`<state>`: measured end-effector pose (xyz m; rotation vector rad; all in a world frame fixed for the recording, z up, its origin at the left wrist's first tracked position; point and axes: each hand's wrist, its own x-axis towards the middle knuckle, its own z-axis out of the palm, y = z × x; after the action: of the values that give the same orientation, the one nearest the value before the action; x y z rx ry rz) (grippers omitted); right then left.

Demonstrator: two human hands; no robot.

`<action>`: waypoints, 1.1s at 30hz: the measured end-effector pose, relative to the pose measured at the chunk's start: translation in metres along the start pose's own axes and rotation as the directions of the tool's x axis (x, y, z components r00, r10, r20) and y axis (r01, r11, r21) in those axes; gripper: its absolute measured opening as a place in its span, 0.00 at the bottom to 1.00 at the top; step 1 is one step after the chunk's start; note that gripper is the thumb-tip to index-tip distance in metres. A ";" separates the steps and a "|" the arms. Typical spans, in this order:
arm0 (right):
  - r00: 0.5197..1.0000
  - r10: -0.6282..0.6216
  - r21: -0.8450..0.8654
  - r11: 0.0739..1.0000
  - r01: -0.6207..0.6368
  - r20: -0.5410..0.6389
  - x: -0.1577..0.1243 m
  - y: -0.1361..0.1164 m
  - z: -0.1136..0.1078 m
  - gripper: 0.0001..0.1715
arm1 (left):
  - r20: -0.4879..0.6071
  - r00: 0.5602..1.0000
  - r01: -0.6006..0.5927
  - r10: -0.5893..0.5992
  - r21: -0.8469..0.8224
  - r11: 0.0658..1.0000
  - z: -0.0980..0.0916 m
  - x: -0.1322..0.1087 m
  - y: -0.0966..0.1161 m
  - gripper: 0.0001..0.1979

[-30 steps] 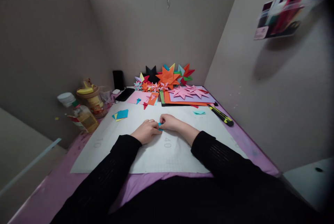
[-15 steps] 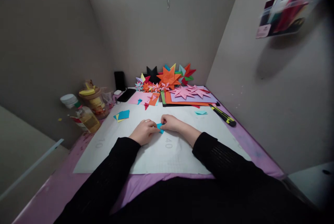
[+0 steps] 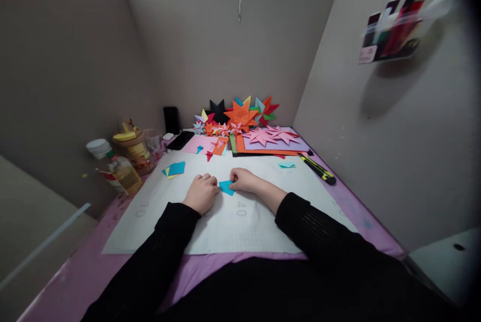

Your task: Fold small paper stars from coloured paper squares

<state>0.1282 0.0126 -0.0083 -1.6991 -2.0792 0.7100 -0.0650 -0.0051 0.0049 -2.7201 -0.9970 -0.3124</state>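
A small piece of blue paper (image 3: 226,188) lies between my two hands on the white sheet (image 3: 248,234). My right hand (image 3: 242,181) has thumb and fingers pinched at the paper's right side, covering that edge. At its left edge, my left hand (image 3: 202,194) has bent, closed fingers with the tips against the paper; the exact contact is too small to see. To the left rests a little stack of blue and yellow paper squares (image 3: 176,169). On the right lies a folded light-teal paper piece (image 3: 286,165).
Folded paper stars (image 3: 240,115) stand along the back wall, with pink stars (image 3: 260,136) on coloured sheets before them. A yellow-black utility knife (image 3: 317,169) lies at right. Phone (image 3: 181,140), jar (image 3: 134,144) and glue bottle (image 3: 126,176) are at left. A packet hangs on the right wall.
My left fingers have drawn back leftward off the blue paper, so more of it shows. My right hand keeps its pinch. The view has tilted slightly up.
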 end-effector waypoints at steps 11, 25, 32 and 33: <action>1.000 -0.028 0.029 0.999 0.028 -0.004 0.000 -0.001 -0.001 0.09 | 0.064 0.978 -0.195 0.200 -0.075 0.978 0.012 0.001 0.007 0.16; 0.954 -0.007 -0.057 0.998 -0.010 -0.299 -0.011 0.022 0.013 0.13 | 0.093 0.979 -0.170 0.183 -0.138 0.976 0.011 0.001 0.006 0.16; 0.866 -0.381 0.007 0.915 0.404 -0.323 -0.032 0.028 0.010 0.16 | 0.072 0.984 -0.146 0.160 -0.174 0.974 0.010 0.000 0.005 0.16; 0.849 -0.441 -0.022 0.890 0.455 -0.290 -0.037 0.028 0.010 0.17 | 0.070 0.985 -0.143 0.157 -0.180 0.973 0.011 0.000 0.005 0.16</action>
<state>0.1524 -0.0211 -0.0320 -1.1352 -2.1094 0.3349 -0.0604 -0.0051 -0.0060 -2.9697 -0.8122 -0.2712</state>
